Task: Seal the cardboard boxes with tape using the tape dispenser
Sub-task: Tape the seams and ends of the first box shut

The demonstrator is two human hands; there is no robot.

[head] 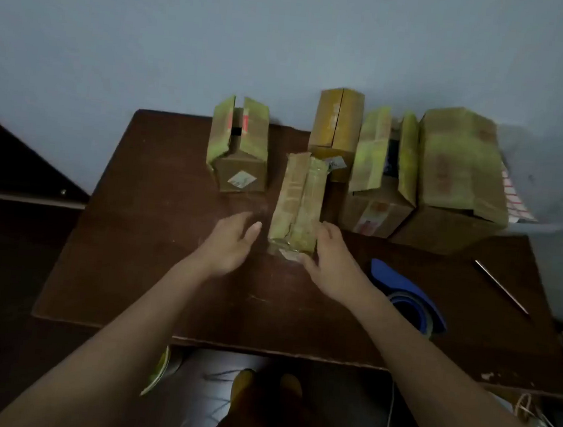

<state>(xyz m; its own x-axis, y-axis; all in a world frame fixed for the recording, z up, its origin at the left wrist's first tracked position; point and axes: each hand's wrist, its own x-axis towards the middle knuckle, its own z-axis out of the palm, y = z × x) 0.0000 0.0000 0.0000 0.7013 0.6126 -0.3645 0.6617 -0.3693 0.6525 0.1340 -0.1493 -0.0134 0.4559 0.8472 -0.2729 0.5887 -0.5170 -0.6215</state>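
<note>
Five cardboard boxes, one blue tape dispenser (406, 294), two hands on a brown counter (130, 267).

Narrow box (298, 201) at frame centre: right hand (332, 259) fingers curl round its near end; left hand (232, 243) just left of it, fingers loosely spread, not touching. Dispenser lower right, partly behind the right forearm. Far boxes blurry; flaps of two (238, 147) (381, 174) gape open.

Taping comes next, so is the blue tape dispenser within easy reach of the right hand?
Probably yes: the tape dispenser lies on the table just beside the right forearm, nothing between it and the right hand, which touches the narrow box.
</note>
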